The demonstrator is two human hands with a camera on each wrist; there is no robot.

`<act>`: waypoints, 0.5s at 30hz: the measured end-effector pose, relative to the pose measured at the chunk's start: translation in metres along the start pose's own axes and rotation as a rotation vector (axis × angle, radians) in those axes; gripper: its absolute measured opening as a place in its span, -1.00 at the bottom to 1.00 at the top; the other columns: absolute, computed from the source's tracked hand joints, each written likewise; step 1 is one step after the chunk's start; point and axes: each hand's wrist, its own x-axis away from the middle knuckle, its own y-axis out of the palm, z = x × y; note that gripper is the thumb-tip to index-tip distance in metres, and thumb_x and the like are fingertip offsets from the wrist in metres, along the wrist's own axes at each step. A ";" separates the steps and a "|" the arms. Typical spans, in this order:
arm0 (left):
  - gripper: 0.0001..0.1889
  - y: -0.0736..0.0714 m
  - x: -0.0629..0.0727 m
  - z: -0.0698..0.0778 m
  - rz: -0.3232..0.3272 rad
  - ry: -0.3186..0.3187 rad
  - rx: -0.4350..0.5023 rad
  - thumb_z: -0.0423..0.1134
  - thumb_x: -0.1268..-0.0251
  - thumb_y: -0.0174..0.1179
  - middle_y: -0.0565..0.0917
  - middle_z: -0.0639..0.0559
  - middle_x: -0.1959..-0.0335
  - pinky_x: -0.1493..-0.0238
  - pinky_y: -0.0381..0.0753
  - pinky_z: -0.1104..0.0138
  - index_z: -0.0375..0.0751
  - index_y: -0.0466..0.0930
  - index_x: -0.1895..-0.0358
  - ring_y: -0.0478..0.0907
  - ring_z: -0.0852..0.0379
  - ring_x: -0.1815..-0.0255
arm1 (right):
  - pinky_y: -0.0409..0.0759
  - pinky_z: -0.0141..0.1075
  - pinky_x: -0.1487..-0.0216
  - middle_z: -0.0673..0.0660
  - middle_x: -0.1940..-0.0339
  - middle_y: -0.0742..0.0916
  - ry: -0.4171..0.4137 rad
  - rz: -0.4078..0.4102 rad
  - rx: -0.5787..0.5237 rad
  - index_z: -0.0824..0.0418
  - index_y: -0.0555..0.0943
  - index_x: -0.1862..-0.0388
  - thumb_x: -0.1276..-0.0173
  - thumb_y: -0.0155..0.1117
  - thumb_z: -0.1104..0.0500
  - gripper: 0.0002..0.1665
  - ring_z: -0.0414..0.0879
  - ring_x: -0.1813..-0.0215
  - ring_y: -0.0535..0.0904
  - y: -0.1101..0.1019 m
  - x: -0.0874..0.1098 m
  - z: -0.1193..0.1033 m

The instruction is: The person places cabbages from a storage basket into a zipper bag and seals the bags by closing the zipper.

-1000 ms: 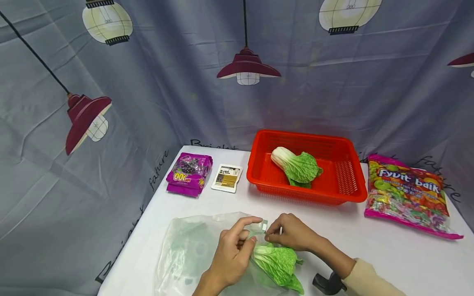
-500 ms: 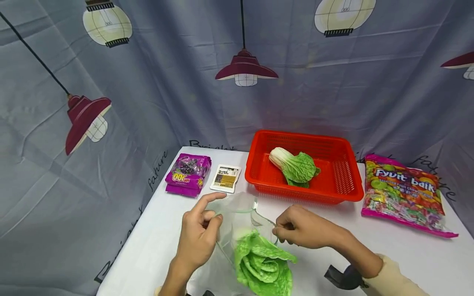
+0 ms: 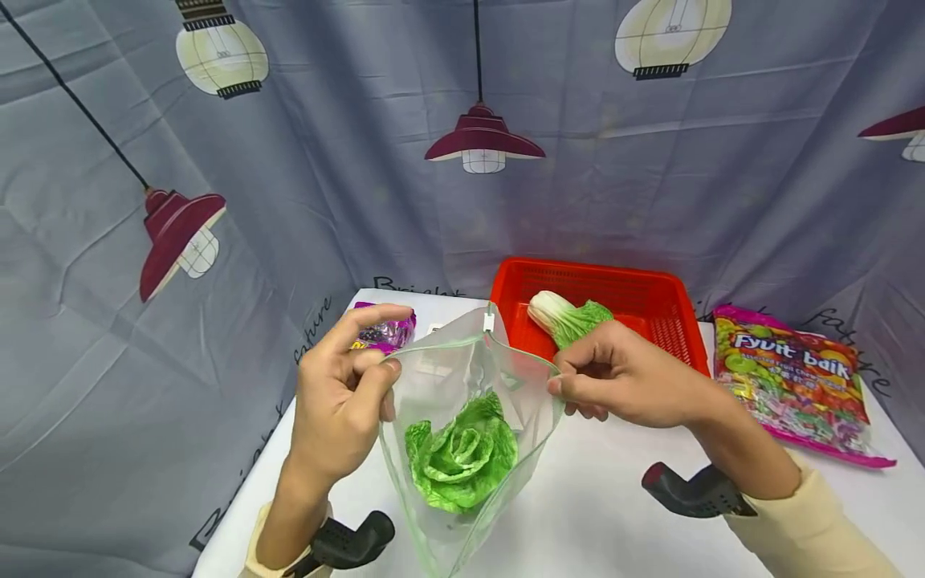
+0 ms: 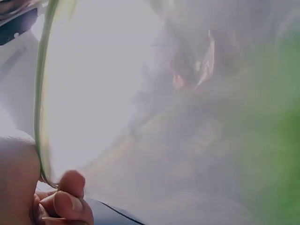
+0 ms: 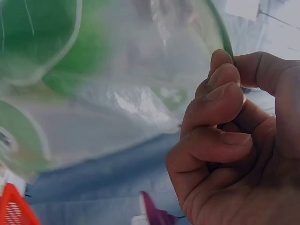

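Observation:
A clear zip bag (image 3: 433, 365) with a pale green seal and a white slider hangs open-mouthed between both hands. Inside it lies a leafy green cabbage (image 3: 462, 457), its leaf end facing up. My left hand (image 3: 336, 401) pinches the left edge of the mouth between thumb and fingers, with the index finger raised. On the opposite side my right hand (image 3: 636, 373) pinches the right edge; the right wrist view shows thumb and fingertips meeting on the rim of the bag (image 5: 140, 93). The left wrist view sees the bag (image 4: 140, 93) close up, the cabbage only a green blur.
Behind the bag stands a red plastic basket (image 3: 675, 321) holding another cabbage (image 3: 567, 317). A colourful candy bag (image 3: 795, 385) lies at the right. A purple packet (image 3: 386, 333) is partly covered by the left hand and bag. A printed grey curtain (image 3: 347, 201) closes off the back.
Both hands have lifted the bag from the table and drawn its mouth wide apart. The cabbage has risen with it and now sits deeper inside, seen from its leafy top.

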 end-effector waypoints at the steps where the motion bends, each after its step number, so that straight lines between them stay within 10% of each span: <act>1: -0.46 -0.002 -0.004 0.004 0.007 0.019 0.005 -0.70 -0.07 -0.04 0.34 0.21 0.89 0.91 0.04 0.47 -0.26 0.55 -0.14 0.20 0.31 0.92 | 0.42 -0.31 0.65 -0.04 0.73 0.46 -0.012 0.010 0.013 0.02 0.49 0.64 -0.33 0.14 0.47 -0.56 -0.12 0.64 0.38 -0.002 -0.001 -0.003; 8: -0.45 -0.007 -0.027 0.034 0.022 0.069 0.063 -0.72 0.03 -0.06 0.34 0.18 0.90 0.87 0.04 0.47 -0.34 0.58 -0.09 0.19 0.29 0.91 | 0.24 -0.30 0.68 -0.02 0.73 0.37 -0.038 0.068 0.078 0.05 0.45 0.65 -0.31 0.15 0.46 -0.58 -0.15 0.65 0.22 -0.011 -0.009 -0.004; 15: -0.45 0.023 -0.034 0.018 -0.144 -0.197 -0.177 -0.53 -0.02 -0.02 0.13 0.19 0.88 0.82 -0.08 0.36 0.00 0.58 -0.10 0.00 0.23 0.85 | 0.23 -0.31 0.61 -0.08 0.70 0.33 0.133 -0.049 0.158 0.04 0.41 0.66 -0.39 0.24 0.26 -0.59 -0.24 0.61 0.16 -0.016 -0.011 0.039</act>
